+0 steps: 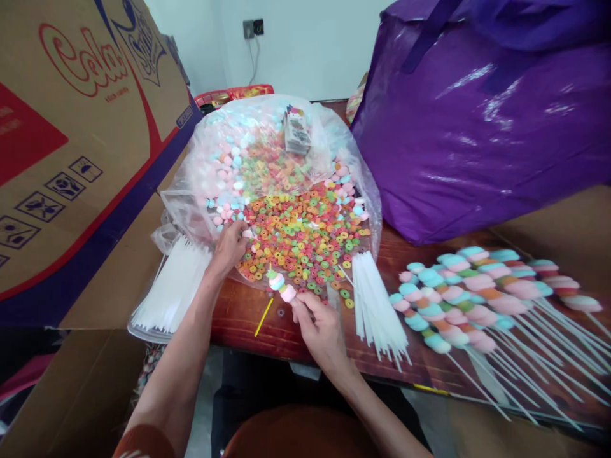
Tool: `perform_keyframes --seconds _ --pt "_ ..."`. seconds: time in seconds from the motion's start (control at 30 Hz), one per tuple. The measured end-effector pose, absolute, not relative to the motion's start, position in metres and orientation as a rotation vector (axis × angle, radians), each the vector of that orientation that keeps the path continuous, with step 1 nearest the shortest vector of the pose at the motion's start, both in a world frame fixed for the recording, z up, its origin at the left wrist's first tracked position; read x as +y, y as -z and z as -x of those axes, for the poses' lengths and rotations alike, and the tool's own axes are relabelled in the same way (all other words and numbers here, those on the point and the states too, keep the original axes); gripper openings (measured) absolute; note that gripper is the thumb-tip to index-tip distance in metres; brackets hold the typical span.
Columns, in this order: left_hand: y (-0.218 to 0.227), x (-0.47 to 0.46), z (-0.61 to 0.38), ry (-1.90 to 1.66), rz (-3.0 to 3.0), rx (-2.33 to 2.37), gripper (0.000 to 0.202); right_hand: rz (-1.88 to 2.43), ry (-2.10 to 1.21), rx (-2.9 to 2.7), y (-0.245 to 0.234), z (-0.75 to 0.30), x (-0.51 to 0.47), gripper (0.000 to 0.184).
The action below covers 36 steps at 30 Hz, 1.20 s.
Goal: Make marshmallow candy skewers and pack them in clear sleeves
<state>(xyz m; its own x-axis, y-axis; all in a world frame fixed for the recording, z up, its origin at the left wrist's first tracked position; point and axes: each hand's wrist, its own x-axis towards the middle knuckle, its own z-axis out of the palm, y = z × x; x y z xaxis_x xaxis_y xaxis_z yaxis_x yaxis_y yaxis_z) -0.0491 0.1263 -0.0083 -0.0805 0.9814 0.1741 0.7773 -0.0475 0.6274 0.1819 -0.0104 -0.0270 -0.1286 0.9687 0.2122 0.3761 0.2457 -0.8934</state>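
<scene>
My right hand (322, 324) is closed round the lower end of a candy skewer (281, 285), which carries pink, white and blue marshmallows with a green gummy ring near its tip. At the left edge of the candy heap, the fingers of my left hand (230, 247) pinch a pale pink marshmallow (247, 235). Beside that hand spread many coloured gummy rings (305, 235). Pink and blue marshmallows (229, 168) lie behind them, partly under a clear plastic bag (186, 172).
White sticks lie in a left bundle (174, 286) and a right bundle (377, 305). Finished marshmallow skewers (458, 296) are piled at right. A large carton (95, 146) and a purple bag (482, 127) flank the table (229, 318). A small card stack (296, 130) rests on the plastic.
</scene>
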Motion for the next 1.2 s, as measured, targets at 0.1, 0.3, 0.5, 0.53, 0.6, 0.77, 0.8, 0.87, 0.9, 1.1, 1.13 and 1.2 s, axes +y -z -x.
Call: perform_keyframes --seconds 0.1,0.3,0.5,0.53,0.6,0.77,0.8,0.87,0.9,1.1,1.13,1.2 --pt "0.005 0.113 0.046 -0.974 -1.770 1.889 0.025 1.257 -0.879 -1.661 0.027 -0.182 -0.010 0.028" --pt "-0.005 0.065 0.022 -1.266 -1.184 1.416 0.038 1.225 -0.957 -1.636 0.026 -0.182 -0.009 0.027" --pt "0.002 0.039 0.002 -1.360 -0.870 1.252 0.037 1.285 -0.979 -1.628 0.028 -0.183 -0.009 0.025" --pt "0.004 0.038 0.000 -1.375 -0.848 1.248 0.037 1.283 -0.970 -1.630 0.028 -0.184 -0.010 0.026" --pt "0.006 0.038 -0.002 -1.400 -0.808 1.245 0.038 1.278 -0.943 -1.640 0.027 -0.184 -0.010 0.026" --pt "0.008 0.036 -0.007 -1.393 -0.801 1.260 0.042 1.303 -0.876 -1.658 0.026 -0.185 -0.010 0.025" --pt "0.009 0.036 -0.007 -1.389 -0.813 1.266 0.041 1.313 -0.865 -1.659 0.026 -0.185 -0.010 0.024" --pt "0.012 0.034 -0.008 -1.390 -0.836 1.275 0.038 1.327 -0.840 -1.665 0.028 -0.185 -0.009 0.024" --pt "0.014 0.034 -0.008 -1.399 -0.844 1.280 0.036 1.331 -0.824 -1.671 0.029 -0.185 -0.010 0.024" --pt "0.018 0.031 -0.016 -1.458 -0.889 1.373 0.034 1.373 -0.710 -1.730 0.035 -0.183 -0.012 0.026" --pt "0.017 0.030 -0.018 -1.460 -0.908 1.389 0.033 1.374 -0.691 -1.744 0.035 -0.183 -0.012 0.026" --pt "0.016 0.029 -0.021 -1.450 -0.950 1.410 0.030 1.359 -0.670 -1.766 0.035 -0.182 -0.013 0.025"
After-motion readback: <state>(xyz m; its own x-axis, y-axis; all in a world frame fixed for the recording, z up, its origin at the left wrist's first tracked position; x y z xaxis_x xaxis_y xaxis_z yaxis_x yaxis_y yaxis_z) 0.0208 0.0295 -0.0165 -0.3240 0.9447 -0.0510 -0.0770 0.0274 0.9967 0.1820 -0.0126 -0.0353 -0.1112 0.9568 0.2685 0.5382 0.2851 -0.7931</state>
